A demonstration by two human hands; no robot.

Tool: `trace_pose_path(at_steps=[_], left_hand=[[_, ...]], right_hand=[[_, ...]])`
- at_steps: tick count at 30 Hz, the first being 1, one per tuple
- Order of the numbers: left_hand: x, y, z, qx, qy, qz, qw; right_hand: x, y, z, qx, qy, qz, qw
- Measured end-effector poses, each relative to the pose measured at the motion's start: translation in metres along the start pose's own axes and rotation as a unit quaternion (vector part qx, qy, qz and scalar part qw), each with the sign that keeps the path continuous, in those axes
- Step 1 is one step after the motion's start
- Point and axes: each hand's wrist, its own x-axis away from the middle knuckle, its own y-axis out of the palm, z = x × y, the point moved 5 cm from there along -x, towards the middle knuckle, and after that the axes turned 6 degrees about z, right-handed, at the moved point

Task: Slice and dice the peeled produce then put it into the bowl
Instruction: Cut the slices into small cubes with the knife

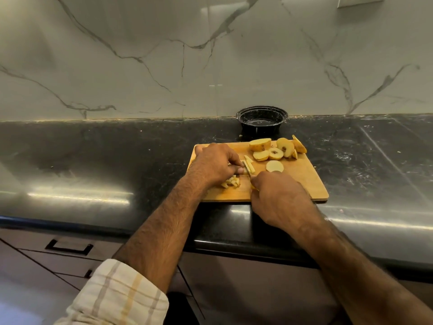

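My left hand point(214, 164) pinches sticks point(248, 165) steady | right hand point(278, 198) grips knife point(247, 169) to chop | bowl point(261, 120) waits far.

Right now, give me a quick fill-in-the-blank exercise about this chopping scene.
1. The cutting board lies on a ____ countertop.
2. The bowl stands behind the board, against the ____ wall.
3. The diced pieces lie beside the ____ hand.
4. The right hand grips a ____.

Missing words: black; marble; left; knife
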Motion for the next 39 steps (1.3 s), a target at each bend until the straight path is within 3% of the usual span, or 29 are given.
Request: trace_pose_path(at_steps=[4,9,16,22,30,35,39], left_hand=[[0.002,0.001,-0.001,0.015,0.001,0.011,1.000],[0.004,-0.002,-0.003,0.054,-0.011,0.000,0.998],[0.000,0.003,-0.009,0.077,-0.008,-0.008,0.997],[-0.002,0.002,-0.008,0.060,0.006,-0.017,0.998],[-0.001,0.002,-0.008,0.044,-0.002,-0.007,0.999],[-0.006,-0.007,-0.007,0.075,-0.001,-0.006,0.997],[-0.017,-0.006,0.010,0.046,-0.011,0.000,0.999]], right_hand=[[0.016,-0.011,0.010,-0.018,0.007,-0.001,1.000],[0.016,-0.020,0.008,-0.041,-0.004,0.080,0.996],[-0.010,0.007,-0.010,-0.005,-0.002,0.028,1.000],[-0.033,0.001,-0.017,-0.005,0.010,0.036,0.999],[0.001,-0.001,0.000,-0.006,-0.013,-0.002,1.000],[0.017,-0.020,0.035,-0.091,-0.014,0.098,0.991],[0.018,-0.021,0.045,-0.098,0.009,0.106,0.990]])
